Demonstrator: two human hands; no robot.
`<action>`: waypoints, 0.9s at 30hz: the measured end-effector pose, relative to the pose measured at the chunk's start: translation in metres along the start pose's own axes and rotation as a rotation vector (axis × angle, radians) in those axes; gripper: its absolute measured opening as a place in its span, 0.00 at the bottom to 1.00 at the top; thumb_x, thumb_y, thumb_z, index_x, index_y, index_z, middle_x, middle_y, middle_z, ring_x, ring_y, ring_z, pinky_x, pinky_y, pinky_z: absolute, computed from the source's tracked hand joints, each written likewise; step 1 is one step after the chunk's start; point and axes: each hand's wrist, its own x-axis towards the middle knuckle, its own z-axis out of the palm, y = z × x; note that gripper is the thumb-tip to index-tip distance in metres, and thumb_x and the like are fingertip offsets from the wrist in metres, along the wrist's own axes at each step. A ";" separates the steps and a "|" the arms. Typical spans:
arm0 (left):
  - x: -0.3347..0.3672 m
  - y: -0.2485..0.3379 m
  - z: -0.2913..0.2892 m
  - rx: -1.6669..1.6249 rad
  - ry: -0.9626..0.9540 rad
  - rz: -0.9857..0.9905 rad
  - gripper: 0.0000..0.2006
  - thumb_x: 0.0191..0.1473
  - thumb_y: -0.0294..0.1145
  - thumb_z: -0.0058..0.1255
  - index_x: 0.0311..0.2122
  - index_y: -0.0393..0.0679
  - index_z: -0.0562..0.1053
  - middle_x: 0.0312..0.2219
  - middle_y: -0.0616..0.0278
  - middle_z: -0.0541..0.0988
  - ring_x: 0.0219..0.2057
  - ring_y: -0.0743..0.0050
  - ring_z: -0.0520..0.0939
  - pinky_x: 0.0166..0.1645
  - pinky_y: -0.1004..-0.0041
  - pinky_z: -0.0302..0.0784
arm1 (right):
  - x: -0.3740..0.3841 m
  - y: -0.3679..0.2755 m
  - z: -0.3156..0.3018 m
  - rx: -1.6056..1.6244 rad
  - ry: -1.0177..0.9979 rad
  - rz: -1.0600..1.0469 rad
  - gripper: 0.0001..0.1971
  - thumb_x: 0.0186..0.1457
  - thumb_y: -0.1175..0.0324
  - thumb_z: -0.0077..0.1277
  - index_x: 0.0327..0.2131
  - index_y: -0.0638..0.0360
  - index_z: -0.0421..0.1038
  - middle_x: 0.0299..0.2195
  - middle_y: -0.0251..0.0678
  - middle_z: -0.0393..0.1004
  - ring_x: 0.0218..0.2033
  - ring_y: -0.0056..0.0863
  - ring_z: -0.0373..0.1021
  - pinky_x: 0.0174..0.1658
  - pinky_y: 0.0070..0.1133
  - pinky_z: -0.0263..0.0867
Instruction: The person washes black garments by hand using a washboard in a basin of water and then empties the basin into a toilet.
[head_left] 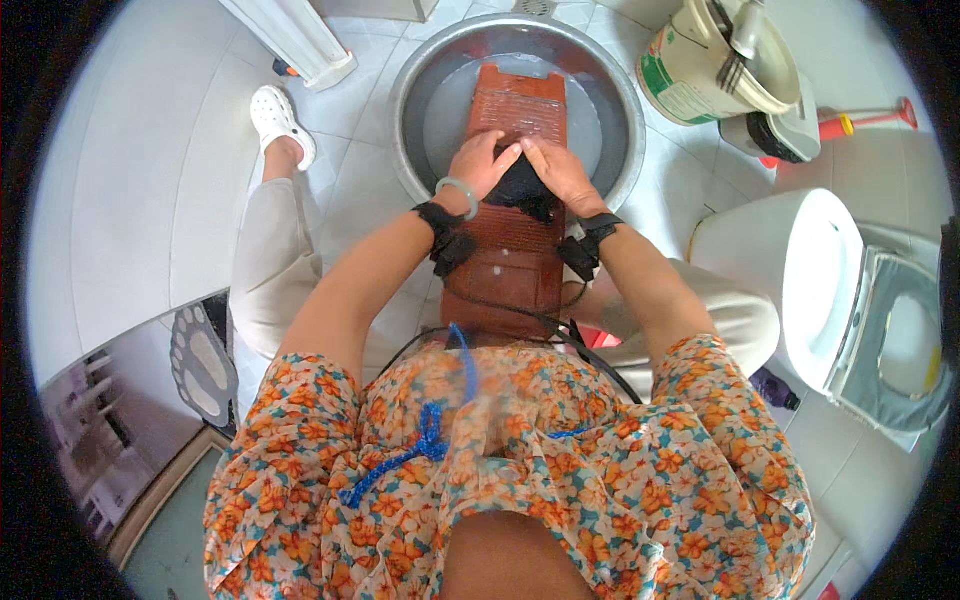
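A reddish-brown washboard (518, 105) slopes from the wide metal basin (403, 130) toward my body. Cloudy water (445, 110) lies in the basin around its far end. Bunched on the ridges is a wet black cloth (520, 188). My left hand (482, 165) grips it from the left and my right hand (560, 175) from the right, thumbs nearly meeting above it. Both hands' fingertips are partly hidden. A pale bangle (460, 197) circles my left wrist, and black straps with small devices sit on both wrists.
At the far right stands a white bucket (690, 75) with brushes in it. A white toilet (815, 270) is to the right, beside a red-handled tool (860, 120). Black cables cross near my lap. A grey footprint-shaped mat (203, 365) lies left.
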 end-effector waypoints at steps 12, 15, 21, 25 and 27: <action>-0.047 0.074 0.053 -0.468 0.151 -0.391 0.24 0.61 0.35 0.45 0.61 0.42 0.60 0.46 0.55 0.71 0.41 0.68 0.78 0.41 0.70 0.75 | -0.139 0.038 -0.126 0.306 0.354 0.240 0.28 0.45 0.46 0.60 0.41 0.61 0.72 0.39 0.51 0.77 0.42 0.48 0.73 0.45 0.35 0.68; -0.054 0.093 0.052 -0.510 0.137 -0.455 0.24 0.61 0.33 0.46 0.61 0.44 0.57 0.46 0.59 0.72 0.35 0.68 0.80 0.37 0.71 0.75 | -0.164 0.046 -0.148 0.692 0.737 0.108 0.28 0.44 0.50 0.62 0.42 0.63 0.74 0.39 0.49 0.77 0.41 0.45 0.74 0.44 0.32 0.69; -0.066 0.062 0.019 -0.559 0.156 -0.481 0.26 0.61 0.34 0.45 0.63 0.45 0.55 0.46 0.54 0.74 0.37 0.64 0.82 0.36 0.71 0.76 | -0.166 -0.053 -0.230 1.103 0.794 0.000 0.29 0.47 0.53 0.63 0.45 0.69 0.72 0.40 0.42 0.77 0.41 0.29 0.73 0.44 0.26 0.69; -0.059 0.017 -0.003 -0.658 0.143 -0.454 0.28 0.59 0.33 0.48 0.62 0.46 0.55 0.43 0.53 0.75 0.32 0.64 0.81 0.31 0.72 0.76 | -0.214 -0.121 -0.302 1.036 0.744 -0.297 0.27 0.50 0.54 0.62 0.46 0.68 0.72 0.39 0.36 0.76 0.39 0.22 0.71 0.46 0.21 0.67; -0.047 0.030 0.010 -0.689 0.108 -0.490 0.28 0.57 0.31 0.49 0.61 0.47 0.55 0.40 0.54 0.75 0.28 0.63 0.81 0.27 0.71 0.75 | -0.256 -0.130 -0.356 0.738 0.918 -0.559 0.26 0.48 0.55 0.64 0.45 0.64 0.73 0.38 0.37 0.77 0.38 0.22 0.71 0.45 0.21 0.67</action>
